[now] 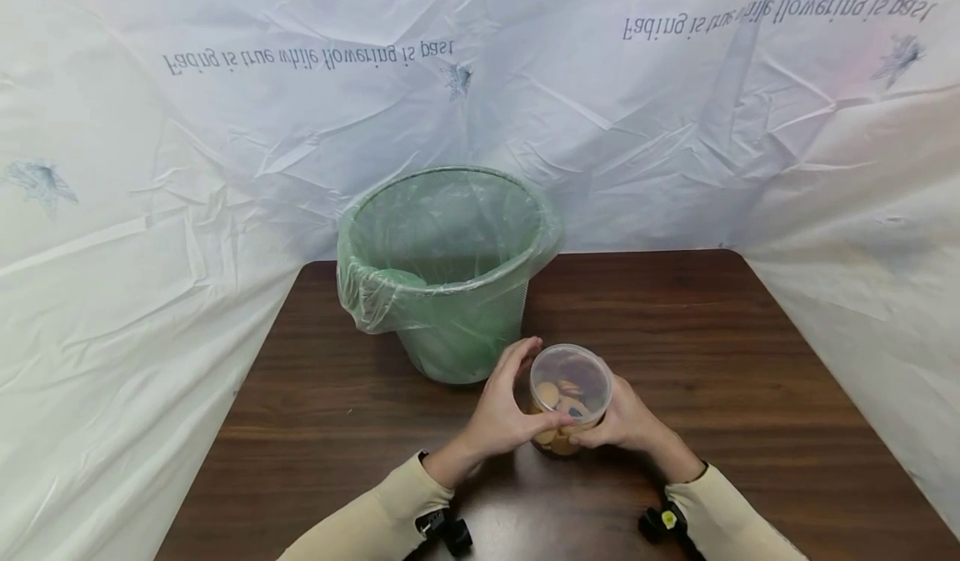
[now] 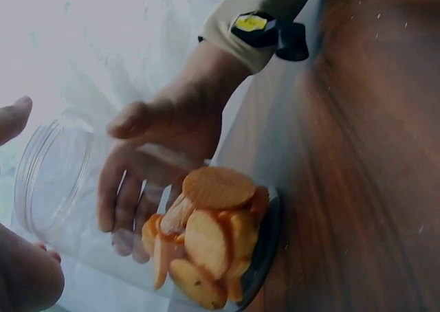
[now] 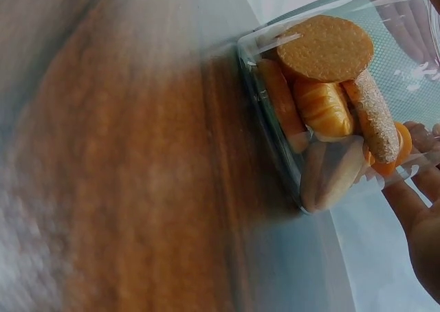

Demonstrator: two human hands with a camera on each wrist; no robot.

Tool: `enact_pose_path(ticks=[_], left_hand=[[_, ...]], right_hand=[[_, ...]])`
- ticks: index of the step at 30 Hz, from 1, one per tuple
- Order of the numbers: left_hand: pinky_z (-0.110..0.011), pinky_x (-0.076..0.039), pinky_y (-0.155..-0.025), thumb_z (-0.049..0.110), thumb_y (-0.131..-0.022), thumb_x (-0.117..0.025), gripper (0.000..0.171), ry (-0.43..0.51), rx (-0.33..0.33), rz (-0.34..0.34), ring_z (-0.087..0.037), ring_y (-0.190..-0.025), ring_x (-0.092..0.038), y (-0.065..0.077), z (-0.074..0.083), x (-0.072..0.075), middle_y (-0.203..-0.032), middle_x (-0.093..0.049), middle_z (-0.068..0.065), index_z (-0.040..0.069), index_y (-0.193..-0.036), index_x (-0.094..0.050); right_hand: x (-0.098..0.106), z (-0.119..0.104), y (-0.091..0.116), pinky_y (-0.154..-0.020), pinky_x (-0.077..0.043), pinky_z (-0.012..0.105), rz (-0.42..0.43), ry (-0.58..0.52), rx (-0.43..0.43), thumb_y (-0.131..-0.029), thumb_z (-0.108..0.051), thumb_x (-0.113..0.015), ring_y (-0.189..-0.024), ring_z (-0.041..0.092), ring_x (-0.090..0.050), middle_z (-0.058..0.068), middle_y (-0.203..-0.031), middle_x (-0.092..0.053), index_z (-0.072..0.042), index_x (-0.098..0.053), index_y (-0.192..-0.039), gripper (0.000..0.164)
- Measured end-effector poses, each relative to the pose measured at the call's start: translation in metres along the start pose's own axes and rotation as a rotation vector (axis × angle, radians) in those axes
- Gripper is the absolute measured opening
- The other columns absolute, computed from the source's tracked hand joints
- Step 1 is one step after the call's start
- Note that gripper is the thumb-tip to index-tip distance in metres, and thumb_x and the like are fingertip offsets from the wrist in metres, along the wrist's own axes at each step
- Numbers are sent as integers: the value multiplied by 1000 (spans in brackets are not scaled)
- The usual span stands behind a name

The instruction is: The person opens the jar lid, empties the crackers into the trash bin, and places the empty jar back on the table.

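Observation:
A clear plastic jar (image 1: pixel 557 438) stands on the table, with several round and oblong biscuits (image 2: pixel 214 243) heaped at its bottom. My left hand (image 1: pixel 504 404) curves round the jar's left side near the top, its thumb over the front of the rim and its fingers toward the back. On the other side, my right hand (image 1: pixel 626 415) grips the jar, thumb in front. In the left wrist view, the right fingers (image 2: pixel 127 205) show through the clear wall. Orange and sugar-coated biscuits (image 3: pixel 375 116) appear close up in the right wrist view. Whether a lid covers the top, I cannot tell.
Just behind and left of the jar stands a mesh waste bin (image 1: pixel 468 336) lined with a green plastic bag (image 1: pixel 375 298). White printed sheeting (image 1: pixel 637 111) hangs round the brown wooden table (image 1: pixel 712 394) at the back and sides.

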State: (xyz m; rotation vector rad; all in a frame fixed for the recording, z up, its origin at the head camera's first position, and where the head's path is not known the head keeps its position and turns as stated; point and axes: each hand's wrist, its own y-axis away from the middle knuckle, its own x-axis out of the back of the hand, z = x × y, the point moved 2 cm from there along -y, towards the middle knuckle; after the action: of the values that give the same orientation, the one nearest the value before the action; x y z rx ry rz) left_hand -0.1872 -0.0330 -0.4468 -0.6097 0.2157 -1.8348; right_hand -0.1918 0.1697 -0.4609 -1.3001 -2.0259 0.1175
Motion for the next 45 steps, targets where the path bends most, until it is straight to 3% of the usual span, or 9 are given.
enact_pose_path(ticks=[8,17,25,27,31,36,45], left_hand=[[-48,-38,-110,15,-71,-87,91,41,-26,-96,-26,-134,-44,-6,-3,7,-145,-42,-10,8,-146,-36],[-43,-37,-112,9,-72,-86,89,65,-89,-162,-23,-136,-42,-12,-11,13,-146,-43,-7,2,-145,-37],[-49,-31,-114,-1,-69,-85,98,125,-128,-292,-36,-140,-35,-17,-20,17,-151,-33,-15,-1,-149,-28],[-46,-31,-116,2,-69,-87,100,90,-134,-319,-35,-140,-34,-18,-21,17,-151,-33,-17,-1,-150,-28],[-37,-30,-117,13,-69,-88,102,-24,-128,-357,-24,-142,-32,-20,-22,20,-153,-32,-11,10,-152,-29],[-40,-31,-116,28,-70,-89,105,-155,-130,-381,-16,-143,-30,-22,-22,24,-156,-31,-2,20,-153,-27],[-42,-33,-114,35,-68,-89,110,-237,-151,-434,-14,-143,-30,-29,-23,28,-156,-28,2,23,-154,-23]], right_hand=[[0,3,2,-88,-53,47,-12,-34,-18,-51,-4,-94,-103,43,-60,29,-120,-60,13,-41,-134,100],[0,3,1,-89,-54,40,-22,-46,-17,-52,-6,-94,-103,44,-60,29,-119,-60,14,-41,-134,99],[-6,39,9,-94,-51,35,-6,-45,6,-49,-15,-98,-108,36,-60,21,-126,-60,2,-39,-142,112],[-6,38,9,-95,-51,33,-7,-47,11,-50,-17,-98,-110,35,-60,20,-127,-59,0,-38,-143,112],[-6,40,9,-97,-48,29,-16,-57,13,-55,-21,-96,-113,28,-59,16,-130,-58,-4,-36,-146,110],[-8,44,9,-98,-49,30,-18,-89,54,-58,-18,-95,-116,31,-57,19,-133,-55,-4,-34,-148,110],[-6,42,8,-96,-50,31,-19,-68,31,-52,-13,-97,-113,35,-58,22,-131,-55,1,-33,-146,114]])
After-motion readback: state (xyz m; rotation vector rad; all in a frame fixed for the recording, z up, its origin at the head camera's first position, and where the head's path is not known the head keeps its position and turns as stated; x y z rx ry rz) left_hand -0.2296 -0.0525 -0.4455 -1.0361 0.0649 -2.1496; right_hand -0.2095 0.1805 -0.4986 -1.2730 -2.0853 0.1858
